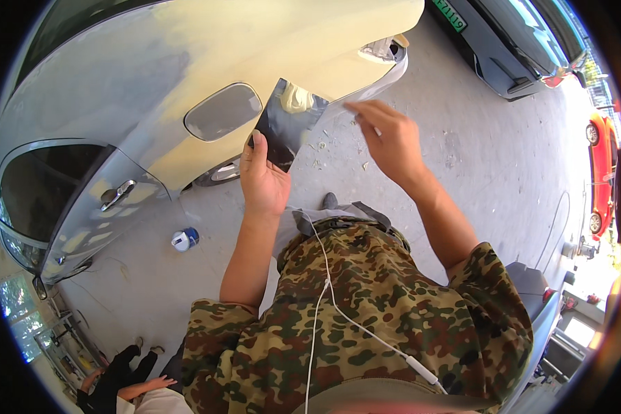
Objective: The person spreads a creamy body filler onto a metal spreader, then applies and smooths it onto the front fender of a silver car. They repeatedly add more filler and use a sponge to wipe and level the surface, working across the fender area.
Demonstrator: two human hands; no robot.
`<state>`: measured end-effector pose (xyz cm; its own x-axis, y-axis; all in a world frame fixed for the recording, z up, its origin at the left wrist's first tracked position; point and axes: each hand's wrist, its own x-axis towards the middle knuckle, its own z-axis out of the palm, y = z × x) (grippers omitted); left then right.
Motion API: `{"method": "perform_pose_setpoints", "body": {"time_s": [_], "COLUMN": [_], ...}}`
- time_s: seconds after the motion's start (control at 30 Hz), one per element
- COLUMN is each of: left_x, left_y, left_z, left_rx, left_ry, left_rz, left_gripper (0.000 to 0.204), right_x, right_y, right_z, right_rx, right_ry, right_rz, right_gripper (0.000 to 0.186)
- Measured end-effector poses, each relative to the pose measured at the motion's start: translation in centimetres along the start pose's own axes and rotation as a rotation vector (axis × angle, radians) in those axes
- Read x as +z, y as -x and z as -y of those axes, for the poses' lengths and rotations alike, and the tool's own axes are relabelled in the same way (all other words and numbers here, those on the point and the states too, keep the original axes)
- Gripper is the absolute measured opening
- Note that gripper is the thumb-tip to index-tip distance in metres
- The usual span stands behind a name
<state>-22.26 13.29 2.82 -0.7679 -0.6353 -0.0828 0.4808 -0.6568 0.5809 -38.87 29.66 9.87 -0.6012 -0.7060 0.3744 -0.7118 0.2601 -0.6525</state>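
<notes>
Floor (455, 152), grey. Bears a yellow-and-grey car (207, 65), a dark car (504, 45) at upper right, a blue-and-white container (185, 239) near the first, scattered pale flakes (322, 145), one dark shoe (330, 201).

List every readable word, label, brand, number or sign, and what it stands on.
Green plate on the dark car: characters show, partly cut off; not transcribed.
Blue-and-white container on the floor: any print is too small to read.
Glossy flat sheet in the left hand: no lettering visible.

Dark panel (297, 121), seemingly reflective, in left fingers (258, 153) near patchy car (165, 76)
</notes>
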Motion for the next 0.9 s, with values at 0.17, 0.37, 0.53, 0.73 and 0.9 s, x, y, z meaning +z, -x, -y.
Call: {"method": "perform_pose_setpoints", "body": {"time_s": [0.17, 0.37, 0.53, 0.73, 0.9], "left_x": [1.7, 4.3, 4.2, 3.0, 1.5], "left_y": [0.0, 0.8, 0.5, -0.5, -0.7], "left_z": [1.9, 1.5, 1.8, -0.9, -1.8], "left_rx": [0.135, -0.028, 0.243, 0.314, 0.058], "left_ry": [-0.184, 0.009, -0.56, -0.48, 0.014], "left_rz": [-0.114, -0.396, -0.112, -0.029, 0.061], "left_gripper": [0.03, 0.036, 0.047, 0.046, 0.04], "right_x": [1.9, 3.2, 4.3, 4.7, 1.1], "right_y": [0.1, 0.2, 1.0, 2.8, -0.3], "right_z": [1.6, 2.9, 2.3, 0.6, -0.9], "right_rx": [-0.051, -0.071, -0.055, 0.094, 0.6], "right_ry": [0.016, -0.11, -0.292, -0.549, -1.119], "right_rz": [-0.234, -0.184, -0.094, 0.086, -0.308], "right_gripper": [0.038, 0.035, 0.037, 0.03, 0.022]}}
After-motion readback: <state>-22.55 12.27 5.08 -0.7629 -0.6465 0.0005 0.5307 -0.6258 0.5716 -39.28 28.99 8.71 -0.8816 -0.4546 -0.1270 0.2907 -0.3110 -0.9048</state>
